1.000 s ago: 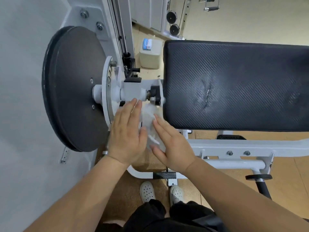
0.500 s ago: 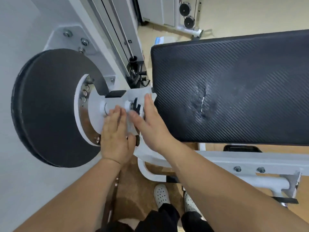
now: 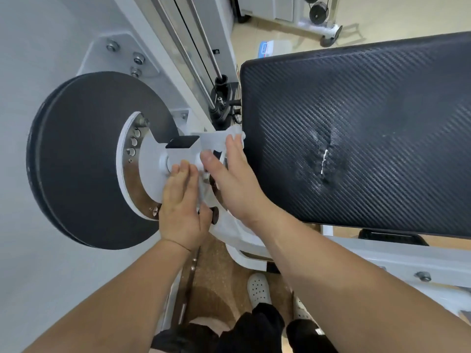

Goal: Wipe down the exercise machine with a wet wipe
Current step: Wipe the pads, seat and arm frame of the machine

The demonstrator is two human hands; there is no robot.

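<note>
Both hands are lying flat on the machine, side by side, almost touching. Left hand is resting on the white middle part, fingers straight. Right hand is pressing the wipe onto the bracket, just left of the black pad. Wipe's mostly hidden under the fingers, I think. Black disc is sitting left.
</note>
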